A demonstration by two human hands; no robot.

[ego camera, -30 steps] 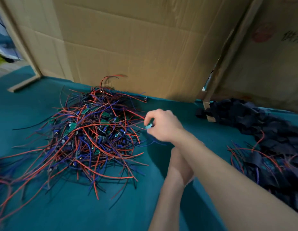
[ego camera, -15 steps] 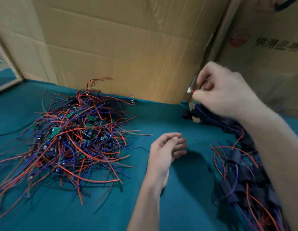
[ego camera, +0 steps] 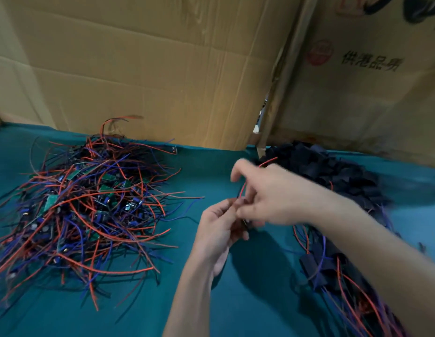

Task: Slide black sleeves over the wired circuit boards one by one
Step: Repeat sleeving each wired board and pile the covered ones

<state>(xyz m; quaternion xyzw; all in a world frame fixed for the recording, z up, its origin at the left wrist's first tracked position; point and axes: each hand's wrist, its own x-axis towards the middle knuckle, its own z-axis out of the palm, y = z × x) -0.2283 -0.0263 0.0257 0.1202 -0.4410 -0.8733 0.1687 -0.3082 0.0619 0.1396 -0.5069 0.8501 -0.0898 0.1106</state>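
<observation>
A tangled pile of wired circuit boards (ego camera: 89, 210), green boards with red and blue wires, lies on the left of the teal table. A heap of black sleeves (ego camera: 333, 171) sits at the back right. Sleeved boards with wires (ego camera: 333, 271) lie at the right front. My two hands meet at the table's middle. My right hand (ego camera: 272, 195) pinches a wired board whose red wire (ego camera: 243, 188) curves up over its fingers. My left hand (ego camera: 218, 229) curls its fingers round a dark piece between the hands, a blurred black sleeve as far as I can see.
Tall cardboard walls (ego camera: 162, 69) close off the back of the teal table (ego camera: 236, 300). A printed cardboard box (ego camera: 369, 81) stands at the back right, with a narrow gap between the two.
My right hand came down and left from the sleeve heap, bringing the red wire. My left hand rose from the table to meet it and closed on the piece between them.
</observation>
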